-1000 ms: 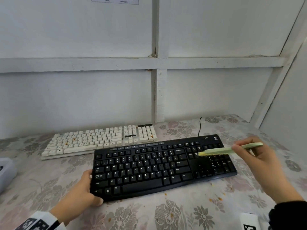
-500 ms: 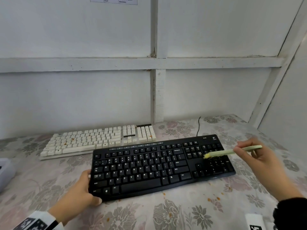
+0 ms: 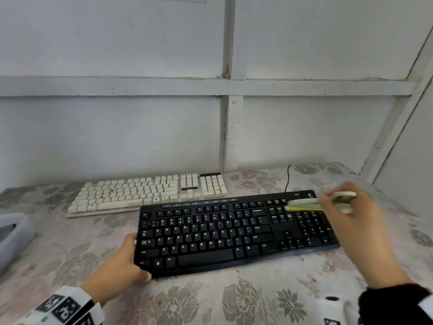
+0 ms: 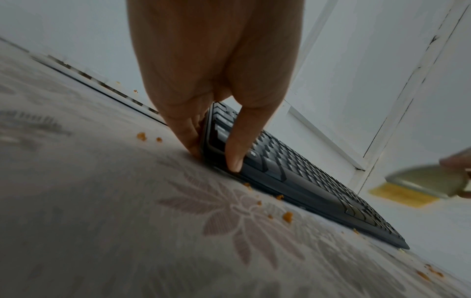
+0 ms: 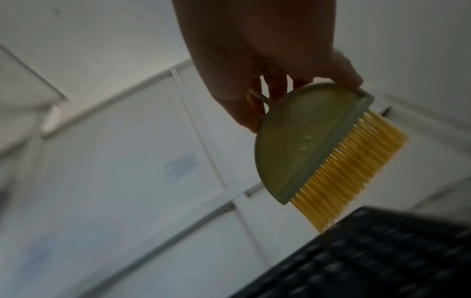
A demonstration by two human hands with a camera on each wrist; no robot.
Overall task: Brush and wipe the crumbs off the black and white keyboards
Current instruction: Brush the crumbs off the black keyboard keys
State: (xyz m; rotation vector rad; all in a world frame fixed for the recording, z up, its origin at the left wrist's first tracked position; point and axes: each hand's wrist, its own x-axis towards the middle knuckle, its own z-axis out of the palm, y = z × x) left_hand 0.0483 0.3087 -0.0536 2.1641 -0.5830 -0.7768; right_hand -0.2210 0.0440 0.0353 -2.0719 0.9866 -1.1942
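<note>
A: Left hand (image 3: 117, 275)?
B: On the near-left corner of the black keyboard (image 3: 234, 233). Thumb (image 4: 234, 141) lies along the front edge, the other fingers (image 4: 188, 137) press against the left end. Its grip is a loose clamp on that corner; the board lies flat on the tabletop (image 3: 70, 242).

A: Right hand (image 3: 351, 221)?
B: Blurred in the head view. Its grip is closed round a small brush (image 5: 305, 145) with a pale green half-round body and yellow bristles (image 5: 351, 171). The fingers curl over the rounded back of the body.

A: Where's the brush?
B: Over the far-right part of the black keyboard, above the number pad, bristles pointing left. The right wrist view puts the bristle tips at the keyboard's edge; can't tell whether they touch.

A: Keyboard positions?
B: Black one sits centre-right on the tabletop, toward the near edge, angled a little. Its cable (image 3: 288, 177) runs off its far edge toward the wall. White keyboard (image 3: 147, 193) is behind it, toward the far-left, just beside but apart.

A: Crumbs?
B: Orange crumbs (image 3: 112, 190) on the white keys. More crumbs lie on the floral tabletop cover along the black board's front edge and near the right end (image 3: 304, 277). A few by the left hand too (image 4: 141, 136).

A: Anything else?
B: A pale box (image 3: 14, 233) at the tabletop's left edge, cut off by the frame.
</note>
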